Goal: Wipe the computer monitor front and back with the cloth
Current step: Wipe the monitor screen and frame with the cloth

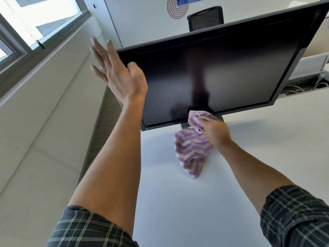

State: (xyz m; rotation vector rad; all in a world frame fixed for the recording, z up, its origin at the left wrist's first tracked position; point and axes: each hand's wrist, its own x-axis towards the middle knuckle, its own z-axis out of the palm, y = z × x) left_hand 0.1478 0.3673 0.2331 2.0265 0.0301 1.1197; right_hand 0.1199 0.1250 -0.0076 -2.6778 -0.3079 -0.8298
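A black computer monitor (222, 68) stands on a white desk (195, 202), its dark screen facing me. My right hand (214, 130) grips a purple and cream striped cloth (191, 150) and holds its top against the screen's lower edge near the middle; the rest of the cloth hangs down onto the desk. My left hand (115, 73) is raised at the monitor's left edge with fingers straight and spread, the thumb against the screen's front near the upper left corner. The monitor's back is hidden.
A black office chair (205, 18) stands behind the monitor by a white wall. A window (26, 24) and a ledge run along the left. Cables and a second desk (306, 86) lie at the right behind the monitor.
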